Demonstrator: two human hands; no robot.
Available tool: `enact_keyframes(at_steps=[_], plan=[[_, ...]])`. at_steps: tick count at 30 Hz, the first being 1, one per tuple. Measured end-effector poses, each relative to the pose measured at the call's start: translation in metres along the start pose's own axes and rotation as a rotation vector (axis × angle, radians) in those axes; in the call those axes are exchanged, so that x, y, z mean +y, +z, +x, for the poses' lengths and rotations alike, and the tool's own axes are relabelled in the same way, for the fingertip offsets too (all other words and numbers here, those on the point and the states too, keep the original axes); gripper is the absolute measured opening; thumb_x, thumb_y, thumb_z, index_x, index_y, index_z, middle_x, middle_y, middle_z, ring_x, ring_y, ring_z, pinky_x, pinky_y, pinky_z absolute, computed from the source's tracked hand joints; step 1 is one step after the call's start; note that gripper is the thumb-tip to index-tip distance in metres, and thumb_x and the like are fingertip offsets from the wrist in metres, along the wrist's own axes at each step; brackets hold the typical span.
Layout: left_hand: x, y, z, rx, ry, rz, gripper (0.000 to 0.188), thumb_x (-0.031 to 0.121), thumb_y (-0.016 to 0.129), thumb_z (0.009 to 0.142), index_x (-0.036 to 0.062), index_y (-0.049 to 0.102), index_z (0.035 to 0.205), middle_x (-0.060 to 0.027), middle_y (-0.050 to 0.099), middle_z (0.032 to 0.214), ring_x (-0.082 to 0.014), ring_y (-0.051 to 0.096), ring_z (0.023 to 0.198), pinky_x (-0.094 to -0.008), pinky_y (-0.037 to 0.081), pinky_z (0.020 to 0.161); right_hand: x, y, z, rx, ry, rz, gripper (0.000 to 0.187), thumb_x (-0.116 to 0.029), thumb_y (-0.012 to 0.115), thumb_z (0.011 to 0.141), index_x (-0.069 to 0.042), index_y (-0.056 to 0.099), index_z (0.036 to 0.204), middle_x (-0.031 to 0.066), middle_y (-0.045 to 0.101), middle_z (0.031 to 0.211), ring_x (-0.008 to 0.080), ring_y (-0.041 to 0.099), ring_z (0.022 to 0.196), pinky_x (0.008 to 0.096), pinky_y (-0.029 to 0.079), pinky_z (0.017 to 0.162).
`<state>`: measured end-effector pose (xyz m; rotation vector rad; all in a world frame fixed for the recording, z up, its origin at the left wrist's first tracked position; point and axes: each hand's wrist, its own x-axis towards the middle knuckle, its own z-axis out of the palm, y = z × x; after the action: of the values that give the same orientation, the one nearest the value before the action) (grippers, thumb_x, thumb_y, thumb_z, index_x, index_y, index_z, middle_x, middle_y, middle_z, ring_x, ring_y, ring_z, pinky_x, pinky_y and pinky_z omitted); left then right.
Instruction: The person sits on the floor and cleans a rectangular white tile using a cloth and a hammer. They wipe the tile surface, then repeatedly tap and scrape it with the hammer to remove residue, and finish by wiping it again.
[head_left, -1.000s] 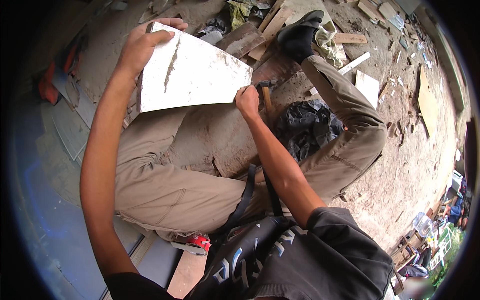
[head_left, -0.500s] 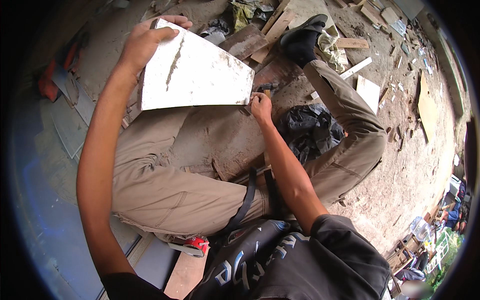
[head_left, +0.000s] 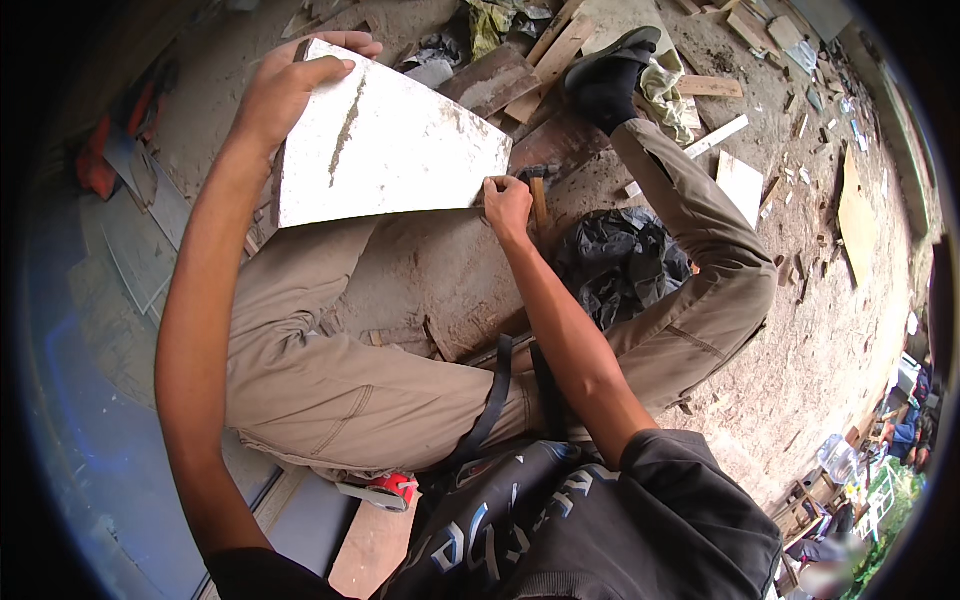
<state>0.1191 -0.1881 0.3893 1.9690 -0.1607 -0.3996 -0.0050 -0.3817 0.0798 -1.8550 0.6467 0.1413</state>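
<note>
Nearest the body, below both forearms, a small red object (head_left: 385,490) lies on a wooden plank (head_left: 372,545) by the person's hip, and a dark strap (head_left: 487,410) hangs down across the tan trousers (head_left: 330,390) between the arms. The person sits on the dirt floor (head_left: 440,270) with knees spread.

The right hand (head_left: 507,203) is clenched around the wooden handle of a hammer (head_left: 538,195), its knuckles touching the lower right edge of the white tile (head_left: 385,150). Half a second ago this hand sat a little lower and further right along that edge; a second ago it was lower still, nearer the lap. Just right of the right hand a crumpled black plastic bag (head_left: 620,260) lies against the inside of the right leg.

The left hand (head_left: 290,85) grasps the tile's far left corner, thumb on the face and fingers curled over the top edge, much as in both earlier frames. The tile is held tilted above the left thigh, spanning between the two hands, a brown streak running down its face.

Beyond the hands, the black shoe (head_left: 610,75) rests among scattered wood offcuts (head_left: 545,45), and a pale tile piece (head_left: 740,185) lies right of the far knee.
</note>
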Motion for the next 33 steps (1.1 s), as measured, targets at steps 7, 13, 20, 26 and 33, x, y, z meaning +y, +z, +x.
enact_keyframes(at_steps=[7, 13, 20, 26, 33], plan=[[-0.003, -0.002, 0.001, -0.006, -0.033, -0.058, 0.041, 0.009, 0.056, 0.083, -0.0072, 0.059, 0.12, -0.016, 0.065, 0.121, -0.0189, 0.066, 0.102, -0.029, 0.052, 0.092, -0.005, -0.005, 0.013, -0.071, -0.121, -0.168, 0.022, -0.017, 0.065, 0.084, 0.003, 0.071, 0.09, 0.0273, 0.068, 0.087, 0.0427, 0.067, 0.087, 0.0461, 0.052, 0.078], [0.0, -0.001, -0.001, -0.013, -0.031, -0.043, 0.042, 0.009, 0.056, 0.083, -0.0077, 0.058, 0.121, -0.0165, 0.065, 0.122, -0.0189, 0.066, 0.102, -0.029, 0.052, 0.092, -0.007, -0.004, 0.015, -0.169, -0.229, -0.346, 0.023, -0.012, 0.06, 0.08, 0.008, 0.062, 0.089, 0.031, 0.066, 0.094, 0.0474, 0.065, 0.088, 0.0509, 0.052, 0.08], [-0.008, -0.003, 0.006, -0.007, -0.03, -0.075, 0.043, 0.007, 0.055, 0.084, -0.0096, 0.056, 0.123, -0.0196, 0.064, 0.124, -0.0225, 0.065, 0.107, -0.0313, 0.051, 0.095, 0.007, 0.011, 0.014, -0.046, -0.302, -0.406, 0.025, -0.014, 0.056, 0.081, 0.006, 0.056, 0.096, 0.0279, 0.065, 0.095, 0.0462, 0.065, 0.087, 0.0533, 0.052, 0.079], [-0.018, -0.01, 0.006, 0.021, -0.075, -0.203, 0.042, 0.008, 0.055, 0.083, -0.0071, 0.057, 0.122, -0.0158, 0.066, 0.12, -0.0208, 0.065, 0.103, -0.03, 0.051, 0.092, 0.007, 0.009, 0.017, -0.164, 0.092, -0.472, 0.026, -0.012, 0.057, 0.085, 0.008, 0.058, 0.103, 0.028, 0.064, 0.107, 0.0457, 0.062, 0.104, 0.05, 0.049, 0.091], [-0.005, 0.002, 0.007, -0.003, -0.065, -0.212, 0.039, 0.009, 0.054, 0.083, -0.0047, 0.061, 0.119, -0.0116, 0.067, 0.117, -0.0166, 0.065, 0.096, -0.0281, 0.051, 0.088, 0.058, -0.002, 0.006, 0.049, -0.127, -0.157, 0.02, -0.012, 0.055, 0.09, 0.003, 0.063, 0.101, 0.0272, 0.067, 0.095, 0.0445, 0.065, 0.092, 0.0462, 0.052, 0.081]])
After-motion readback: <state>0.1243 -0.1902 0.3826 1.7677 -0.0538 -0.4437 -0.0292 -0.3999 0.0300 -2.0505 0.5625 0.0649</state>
